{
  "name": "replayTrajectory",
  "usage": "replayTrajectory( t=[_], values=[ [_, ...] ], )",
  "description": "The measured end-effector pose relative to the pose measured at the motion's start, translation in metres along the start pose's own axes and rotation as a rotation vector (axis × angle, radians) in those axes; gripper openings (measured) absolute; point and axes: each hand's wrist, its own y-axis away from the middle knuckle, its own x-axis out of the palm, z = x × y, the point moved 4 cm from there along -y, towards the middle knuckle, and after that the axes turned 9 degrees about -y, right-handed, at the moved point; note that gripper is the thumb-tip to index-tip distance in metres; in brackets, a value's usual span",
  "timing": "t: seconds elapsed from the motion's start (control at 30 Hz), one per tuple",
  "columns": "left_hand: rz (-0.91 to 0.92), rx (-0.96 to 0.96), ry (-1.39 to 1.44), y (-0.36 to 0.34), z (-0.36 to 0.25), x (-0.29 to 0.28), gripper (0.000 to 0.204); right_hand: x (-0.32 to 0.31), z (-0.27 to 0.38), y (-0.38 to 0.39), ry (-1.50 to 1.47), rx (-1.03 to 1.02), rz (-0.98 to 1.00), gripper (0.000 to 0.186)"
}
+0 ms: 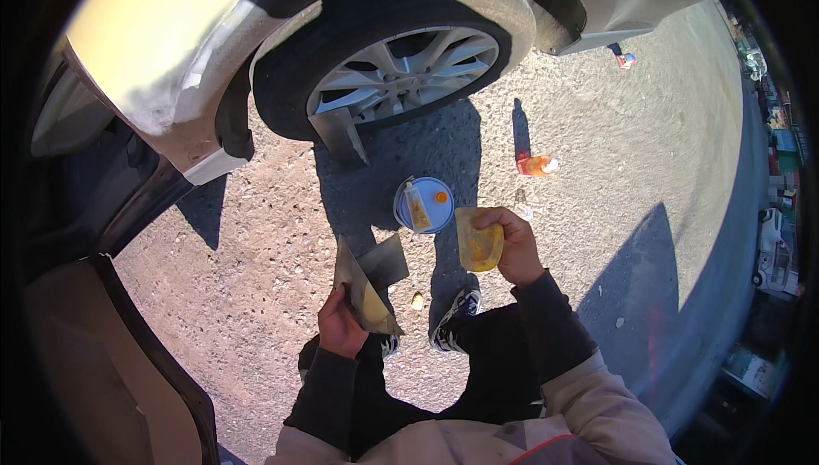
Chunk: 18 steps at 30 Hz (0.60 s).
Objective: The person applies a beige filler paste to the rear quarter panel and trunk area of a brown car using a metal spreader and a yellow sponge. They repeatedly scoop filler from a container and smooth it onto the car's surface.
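My left hand (341, 324) is closed on a thin grey plate (350, 264) with a pale cream smear of paste (372, 303) on it; a darker grey piece (384, 262) shows just beside it. My right hand (516, 247) grips a translucent yellowish flat spreader (469, 243), thumb on its face. Between and beyond my hands stands a white round bucket (433, 219) with an orange cap and a narrow yellow-stained strip (418, 206) on its lid.
A car's wheel (401, 81) with a grey board (341, 141) against it fills the top. The silver body (162, 81) and open door (119, 337) are left. An orange bottle (535, 165) lies right; a small yellowish lump (417, 300) is near my shoes (452, 324).
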Motion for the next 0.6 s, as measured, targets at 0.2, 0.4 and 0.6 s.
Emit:
replayTrajectory(
  t=[0.2,0.4,0.6],
  values=[
    [-0.058,0.062,0.041,0.153,-0.071,0.027,0.040,0.123,0.109,0.049,-0.360,0.267,0.161,0.051],
    [-0.141,0.236,0.122,0.303,-0.180,0.100,0.034,0.274,0.195,0.088,0.237,0.294,-0.160,0.053],
    [0.263,0.398,0.203,0.421,-0.285,0.153,0.038,0.403,0.248,0.117,0.487,0.090,0.135,0.045]
  ],
)
